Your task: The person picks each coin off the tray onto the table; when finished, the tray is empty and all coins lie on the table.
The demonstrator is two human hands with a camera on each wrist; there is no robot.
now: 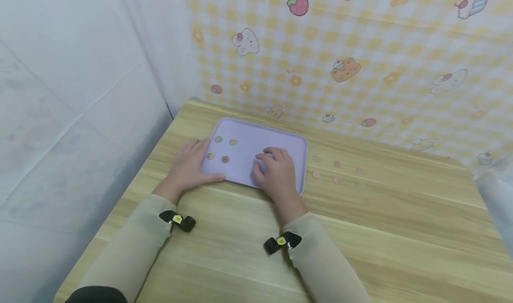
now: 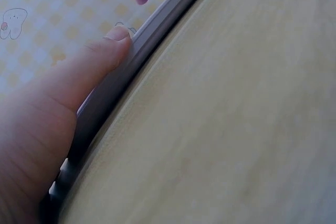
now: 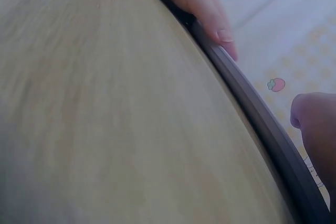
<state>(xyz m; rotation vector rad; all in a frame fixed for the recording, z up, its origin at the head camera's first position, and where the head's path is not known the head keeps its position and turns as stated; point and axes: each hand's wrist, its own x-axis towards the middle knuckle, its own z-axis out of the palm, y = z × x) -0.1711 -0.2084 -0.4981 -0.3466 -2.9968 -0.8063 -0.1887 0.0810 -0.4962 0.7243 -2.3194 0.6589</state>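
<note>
A lilac tray [image 1: 262, 131] lies on the wooden table with several coins [image 1: 225, 159] in its left part, set in two short rows. My left hand [image 1: 191, 163] rests at the tray's near left corner. Its straight fingers lie along the left side, and its thumb [image 2: 102, 59] lies on the near rim. Over the right half of the tray is my right hand [image 1: 276, 171], fingers bent and pointing left. Whether a coin is between its fingertips I cannot tell.
Right of the tray, several more coins [image 1: 337, 164], some copper and some silver, lie on the table [image 1: 401, 232] in two rows. A yellow checked curtain [image 1: 304, 67] hangs behind the table's back edge. White sheeting [image 1: 80, 94] covers the left side.
</note>
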